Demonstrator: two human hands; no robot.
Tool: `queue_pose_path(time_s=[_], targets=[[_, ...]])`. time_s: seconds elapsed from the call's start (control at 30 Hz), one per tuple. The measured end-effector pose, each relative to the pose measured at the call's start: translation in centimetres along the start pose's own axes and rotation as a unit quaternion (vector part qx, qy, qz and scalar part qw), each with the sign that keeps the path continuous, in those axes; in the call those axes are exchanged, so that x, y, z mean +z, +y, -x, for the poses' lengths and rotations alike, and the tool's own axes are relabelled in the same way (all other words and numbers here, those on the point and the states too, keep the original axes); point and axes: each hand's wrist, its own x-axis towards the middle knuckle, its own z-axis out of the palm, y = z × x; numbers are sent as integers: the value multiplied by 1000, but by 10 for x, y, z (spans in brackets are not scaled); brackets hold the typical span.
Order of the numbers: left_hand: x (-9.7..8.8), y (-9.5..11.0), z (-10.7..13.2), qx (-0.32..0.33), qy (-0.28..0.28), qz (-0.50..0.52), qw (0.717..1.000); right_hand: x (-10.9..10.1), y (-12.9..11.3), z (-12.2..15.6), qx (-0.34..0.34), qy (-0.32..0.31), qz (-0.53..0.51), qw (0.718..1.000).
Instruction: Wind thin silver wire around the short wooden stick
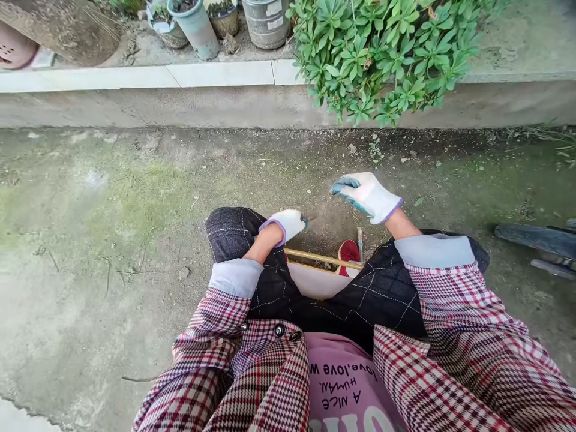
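Observation:
Both my hands wear white gloves with teal palms and purple cuffs. My left hand [290, 224] is closed beside my left knee, over the bare ground. A thin, blurred brownish tip sticks out past its fingers, too small to name. My right hand [365, 195] hovers farther forward and to the right, its fingers bent but apart from the thumb, with nothing visible in it. Between the two hands is a brownish, dusty blur [330, 217] above the ground. Below them, a gold-coloured bar [321, 258] runs across between my legs, in front of a whitish surface [315, 281].
Ahead is a low concrete ledge [180, 108] with white tiles on top. Several plant pots [193, 27] and a bucket [266, 24] stand on it. A leafy green bush [382, 57] hangs over its edge. A red shoe [348, 252] shows below; a dark object [535, 237] lies at right.

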Motion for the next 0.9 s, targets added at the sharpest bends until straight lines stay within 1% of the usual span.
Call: queue_pose_path(time_s=[0.03,0.07,0.1,0.13,0.17,0.2,0.23,0.27,0.3,0.33,0.37,0.4,0.43,0.47,0.5,0.53,0.6,0.63,0.67,0.7,0.73,0.77,0.8,0.83,0.87,0.9], targets=[[-6,-5,-7,-15,11,15,1000,-3,-2,3,6,-15,-32,999],[-12,-9,-13,-45,46,78,995,-6,-3,6,14,-32,-53,998],[-19,-12,-17,-63,93,173,978,-9,-3,8,21,-51,-61,997],[-25,-15,-20,-72,130,287,946,-12,-3,10,26,-69,-58,996],[-30,-17,-19,-77,148,390,906,-14,-2,10,28,-86,-47,995],[-35,-18,-16,-65,152,480,861,-14,0,10,27,-99,-30,994],[-39,-20,-10,-29,146,549,822,-14,2,9,25,-112,-5,993],[-42,-20,-3,21,126,596,793,-13,4,7,23,-123,27,992],[-43,-20,6,65,100,619,776,-11,6,5,24,-135,67,988],[-43,-19,15,104,68,625,771,-9,8,2,31,-145,113,983],[-42,-16,24,133,25,618,774,-6,9,-1,42,-151,160,975],[-39,-12,31,146,-35,601,785,-4,9,-3,54,-153,206,965],[-34,-7,37,150,-100,574,799,-2,10,-6,61,-149,243,957],[-28,-1,41,149,-174,527,818,0,9,-7,61,-141,266,952],[-21,5,43,143,-232,474,837,1,8,-9,55,-131,276,951],[-14,12,43,138,-254,429,856,1,7,-9,43,-121,273,953],[-2,20,40,135,-253,344,894,1,4,-9,21,-103,248,963],[1,21,37,128,-219,292,922,1,1,-7,17,-94,229,969],[2,20,34,123,-171,236,949,1,-2,-6,18,-88,207,974],[1,17,29,115,-117,185,969,1,-6,-4,22,-81,175,981],[-2,12,24,105,-57,143,982,1,-11,-2,29,-75,134,988],[-7,6,18,90,-6,125,988,1,-16,1,36,-71,87,993],[-13,-1,13,77,33,138,987,1,-22,4,43,-68,40,996],[-21,-6,7,62,65,178,980,2,-28,6,47,-69,1,997],[-29,-10,2,42,103,236,965,3,-34,9,50,-72,-27,996],[-39,-12,-2,32,133,298,945,4,-40,11,51,-80,-43,995]])
